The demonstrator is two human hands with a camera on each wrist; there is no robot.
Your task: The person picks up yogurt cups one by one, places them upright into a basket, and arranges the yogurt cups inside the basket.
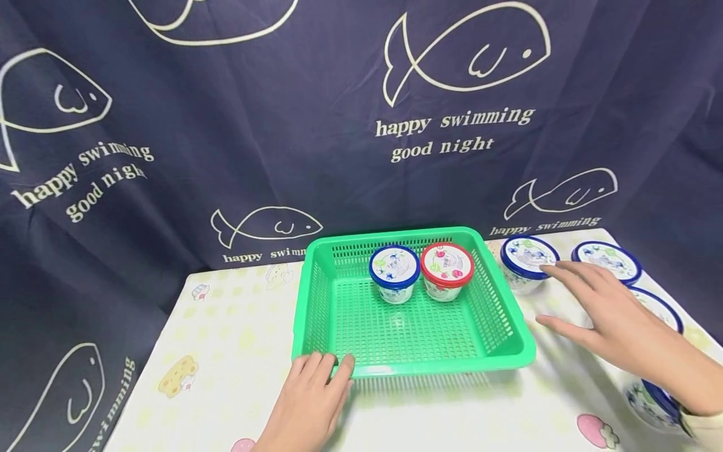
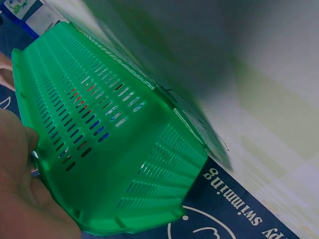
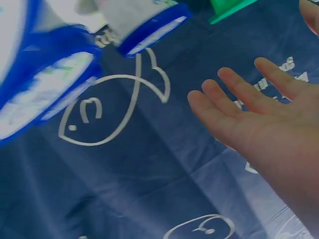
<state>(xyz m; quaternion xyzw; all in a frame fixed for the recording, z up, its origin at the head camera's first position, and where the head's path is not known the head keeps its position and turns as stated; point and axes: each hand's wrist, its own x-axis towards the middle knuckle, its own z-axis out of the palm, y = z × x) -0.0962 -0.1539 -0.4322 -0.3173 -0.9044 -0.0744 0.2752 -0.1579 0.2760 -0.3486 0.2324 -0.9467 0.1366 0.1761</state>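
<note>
A green plastic basket [image 1: 418, 369] stands on the table. Inside, towards its back, are a blue-lidded tub [image 1: 394, 267] and a red-lidded tub [image 1: 447, 265], side by side and upright. My left hand [image 1: 309, 402] grips the basket's front rim near the left corner; the left wrist view shows the hand [image 2: 30, 199] at that rim from below. To the right of the basket, my right hand [image 1: 615, 314] is held with fingers extended and thumb apart, near another blue-lidded tub [image 1: 528, 256]. In the right wrist view this hand [image 3: 264, 114] is empty, apart from the tubs.
More blue-lidded tubs stand along the table's right side: one at the back [image 1: 607, 260], one partly behind my right hand [image 1: 658, 306], one under my forearm [image 1: 649, 405]. A dark curtain [image 1: 350, 144] with fish drawings hangs behind the patterned tablecloth [image 1: 226, 351].
</note>
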